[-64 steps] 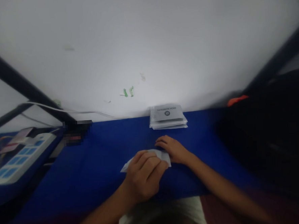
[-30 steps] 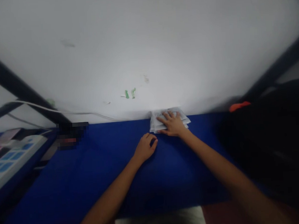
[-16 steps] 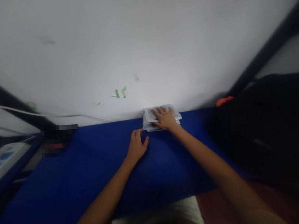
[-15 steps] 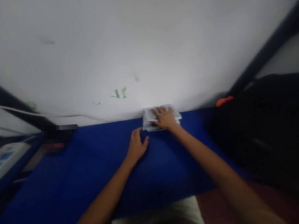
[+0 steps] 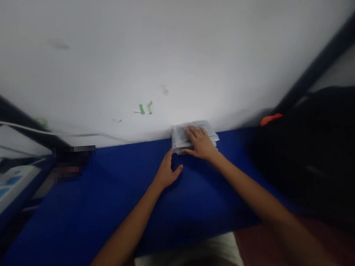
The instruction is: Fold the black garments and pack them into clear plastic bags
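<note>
A stack of flat whitish packets [image 5: 179, 137], perhaps in clear plastic, lies on the blue table surface [image 5: 115, 201] against the wall. Over the top of the stack rests my right hand [image 5: 200, 143], its fingers stretched out and its thumb along the near side. My left hand [image 5: 167, 171] is open at the stack's near left corner, fingertips at the edge and thumb spread away. Blur hides what is printed on the packets.
A white wall [image 5: 160, 49] with green marks rises behind the table. A pale cable [image 5: 84, 134] runs along its foot. At the right stands a large black object [image 5: 323, 152] beside an orange item [image 5: 271, 119]. A white-and-blue item [image 5: 11, 187] sits at far left.
My right hand has slid slightly nearer to me on the stack, with its thumb lower. The left hand's fingers have straightened toward the stack's corner. The whole view has shifted a little.
</note>
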### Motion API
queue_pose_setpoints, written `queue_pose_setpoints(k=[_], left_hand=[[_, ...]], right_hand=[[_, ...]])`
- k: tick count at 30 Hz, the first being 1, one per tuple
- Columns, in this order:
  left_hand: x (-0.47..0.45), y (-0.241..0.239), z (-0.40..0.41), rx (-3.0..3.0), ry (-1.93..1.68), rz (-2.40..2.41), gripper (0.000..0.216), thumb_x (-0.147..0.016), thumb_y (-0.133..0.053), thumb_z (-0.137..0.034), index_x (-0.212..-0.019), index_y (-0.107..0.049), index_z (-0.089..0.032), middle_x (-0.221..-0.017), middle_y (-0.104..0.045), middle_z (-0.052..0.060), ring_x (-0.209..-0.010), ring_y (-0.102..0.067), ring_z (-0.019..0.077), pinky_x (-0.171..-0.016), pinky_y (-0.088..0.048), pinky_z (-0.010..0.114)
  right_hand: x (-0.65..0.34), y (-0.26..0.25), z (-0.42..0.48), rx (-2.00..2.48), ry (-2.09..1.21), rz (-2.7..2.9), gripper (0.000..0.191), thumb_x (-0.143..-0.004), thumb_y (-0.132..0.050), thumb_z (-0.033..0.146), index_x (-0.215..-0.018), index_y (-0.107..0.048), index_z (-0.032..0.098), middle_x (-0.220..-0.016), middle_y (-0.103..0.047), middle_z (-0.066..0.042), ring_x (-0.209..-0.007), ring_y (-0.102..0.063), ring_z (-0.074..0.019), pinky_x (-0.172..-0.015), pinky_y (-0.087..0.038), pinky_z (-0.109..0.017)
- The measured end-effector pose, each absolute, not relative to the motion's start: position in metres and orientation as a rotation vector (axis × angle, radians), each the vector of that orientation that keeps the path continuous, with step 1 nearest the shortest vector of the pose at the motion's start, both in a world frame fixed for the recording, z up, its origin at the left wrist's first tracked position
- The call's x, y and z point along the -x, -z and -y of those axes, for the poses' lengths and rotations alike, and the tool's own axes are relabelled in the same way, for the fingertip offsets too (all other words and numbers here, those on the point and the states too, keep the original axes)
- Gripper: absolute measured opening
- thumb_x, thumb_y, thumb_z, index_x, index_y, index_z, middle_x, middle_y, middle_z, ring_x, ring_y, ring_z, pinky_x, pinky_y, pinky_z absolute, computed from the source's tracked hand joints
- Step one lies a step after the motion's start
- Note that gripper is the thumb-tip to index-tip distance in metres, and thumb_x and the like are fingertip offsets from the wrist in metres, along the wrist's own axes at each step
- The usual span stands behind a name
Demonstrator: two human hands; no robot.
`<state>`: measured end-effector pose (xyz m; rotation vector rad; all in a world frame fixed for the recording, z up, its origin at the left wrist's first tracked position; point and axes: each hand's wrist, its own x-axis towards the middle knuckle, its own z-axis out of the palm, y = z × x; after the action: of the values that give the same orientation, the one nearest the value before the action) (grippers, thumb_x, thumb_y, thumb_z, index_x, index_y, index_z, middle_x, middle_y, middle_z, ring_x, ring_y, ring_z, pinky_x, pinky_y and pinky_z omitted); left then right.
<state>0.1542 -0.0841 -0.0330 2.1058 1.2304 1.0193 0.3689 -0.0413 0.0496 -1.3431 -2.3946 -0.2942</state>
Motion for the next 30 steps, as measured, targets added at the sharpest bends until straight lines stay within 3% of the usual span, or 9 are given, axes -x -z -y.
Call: queue_pose_setpoints(k=[3, 6, 9, 11, 19, 30], left_hand=[[-0.155, 0.032, 0.084, -2.114, -1.048, -1.202, 0.070, -0.087, -0.061, -0.038, -0.146, -0.027, -0.020, -0.150, -0.037, 0.018, -0.136, -0.043, 0.0304, -0.108, -0.042, 0.049], [-0.157, 0.028, 0.086, -2.090, -1.119, -1.222, 0.060, -0.088, -0.060, -0.034, -0.140, -0.035, -0.020, -0.141, -0.045, 0.016, -0.129, -0.049, 0.0282, -0.103, -0.047, 0.047], [-0.160, 0.024, 0.087, -2.058, -1.219, -1.273, 0.044, -0.088, -0.059, -0.029, -0.128, -0.046, -0.019, -0.124, -0.053, 0.013, -0.114, -0.058, 0.0240, -0.094, -0.053, 0.043], [-0.160, 0.023, 0.087, -2.039, -1.260, -1.315, 0.035, -0.087, -0.059, -0.027, -0.120, -0.051, -0.018, -0.114, -0.055, 0.010, -0.103, -0.061, 0.0212, -0.089, -0.055, 0.040], [-0.158, 0.021, 0.087, -2.004, -1.214, -1.315, 0.013, -0.088, -0.058, -0.026, -0.100, -0.059, -0.018, -0.095, -0.062, 0.005, -0.083, -0.063, 0.0159, -0.079, -0.055, 0.034], [-0.157, 0.015, 0.087, -2.027, -1.100, -1.285, 0.009, -0.089, -0.057, -0.025, -0.092, -0.062, -0.019, -0.089, -0.064, 0.003, -0.082, -0.063, 0.0162, -0.079, -0.052, 0.032]], right_hand=[[-0.369, -0.044, 0.064, 1.168, 0.189, 2.294, 0.051, -0.095, -0.046, 0.047, -0.133, -0.050, 0.013, -0.138, -0.052, -0.020, -0.130, -0.044, -0.0314, -0.109, -0.029, -0.050], [-0.371, -0.032, 0.083, 1.095, -0.012, 2.253, 0.028, -0.096, -0.044, 0.036, -0.101, -0.063, 0.017, -0.101, -0.067, -0.015, -0.097, -0.059, -0.0257, -0.086, -0.044, -0.039], [-0.373, -0.016, 0.093, 1.146, -0.290, 2.323, 0.035, -0.097, -0.043, 0.036, -0.071, -0.058, 0.019, -0.070, -0.061, -0.005, -0.067, -0.055, -0.0175, -0.065, -0.039, -0.029], [-0.374, -0.007, 0.094, 1.189, -0.426, 2.354, 0.040, -0.097, -0.045, 0.036, -0.062, -0.053, 0.019, -0.060, -0.056, -0.001, -0.056, -0.049, -0.0134, -0.059, -0.033, -0.026], [-0.372, -0.004, 0.089, 1.258, -0.568, 2.315, 0.038, -0.094, -0.052, 0.037, -0.061, -0.052, 0.018, -0.055, -0.053, 0.003, -0.050, -0.044, -0.0101, -0.053, -0.026, -0.023], [-0.375, -0.004, 0.088, 1.232, -0.679, 2.256, 0.033, -0.092, -0.055, 0.034, -0.063, -0.052, 0.018, -0.056, -0.053, 0.003, -0.051, -0.046, -0.0098, -0.053, -0.028, -0.023]])
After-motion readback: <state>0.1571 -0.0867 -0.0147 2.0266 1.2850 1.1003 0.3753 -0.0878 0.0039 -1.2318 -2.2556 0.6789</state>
